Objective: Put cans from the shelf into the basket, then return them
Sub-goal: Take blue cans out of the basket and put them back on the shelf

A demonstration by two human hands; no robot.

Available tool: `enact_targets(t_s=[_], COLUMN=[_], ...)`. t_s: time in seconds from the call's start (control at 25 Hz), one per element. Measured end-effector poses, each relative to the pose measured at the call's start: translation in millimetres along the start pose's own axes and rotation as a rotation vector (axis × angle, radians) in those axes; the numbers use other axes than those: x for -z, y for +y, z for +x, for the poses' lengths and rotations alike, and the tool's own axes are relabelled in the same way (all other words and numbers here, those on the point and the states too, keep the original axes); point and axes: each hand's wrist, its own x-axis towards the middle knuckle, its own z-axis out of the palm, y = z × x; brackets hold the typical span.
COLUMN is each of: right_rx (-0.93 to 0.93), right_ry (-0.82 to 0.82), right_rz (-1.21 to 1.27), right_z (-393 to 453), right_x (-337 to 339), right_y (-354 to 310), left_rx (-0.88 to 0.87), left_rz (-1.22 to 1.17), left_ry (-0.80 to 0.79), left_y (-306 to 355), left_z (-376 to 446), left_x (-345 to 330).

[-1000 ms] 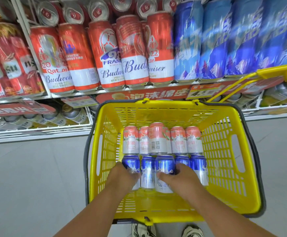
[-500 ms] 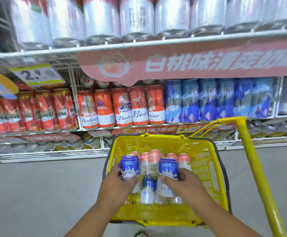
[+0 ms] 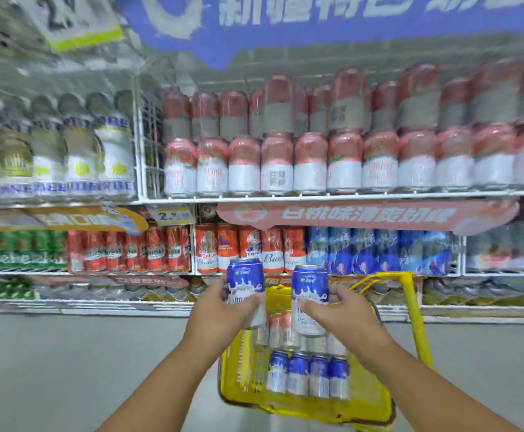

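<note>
Holding one blue can each, the left hand (image 3: pixel 220 310) grips the left blue can (image 3: pixel 245 283) and the right hand (image 3: pixel 341 310) grips the right blue can (image 3: pixel 310 291), both upright and raised above the yellow basket (image 3: pixel 369 397) on the floor. Four more blue cans (image 3: pixel 309 377) stand in a row at the basket's near side. Behind them some pink cans (image 3: pixel 281 325) are partly hidden by the hands and blurred, so their count is unclear, as is the print on the far shelf (image 3: pixel 316 198).

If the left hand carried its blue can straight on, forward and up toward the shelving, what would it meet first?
Probably the red Budweiser cans on the shelf directly behind the blue can that the left hand grips. Open air lies between; depth is unclear in this blurred frame, so the line is only approximate.
</note>
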Motion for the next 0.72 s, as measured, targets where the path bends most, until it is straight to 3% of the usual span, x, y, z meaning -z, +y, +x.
enact_targets(t_s=[0.44, 0.72], right_rx=[0.294, 0.448], right_ry=[-0.07, -0.084], right_rz=[0.048, 0.016], right_z=[-91, -138], right_x=[68, 101], right_y=[-216, -315], left_rx=[-0.195, -0.31], left_rz=[-0.054, -0.109], left_ry=[0.183, 0.216], left_y=[194, 284], left_z=[-80, -115], left_x=[125, 174])
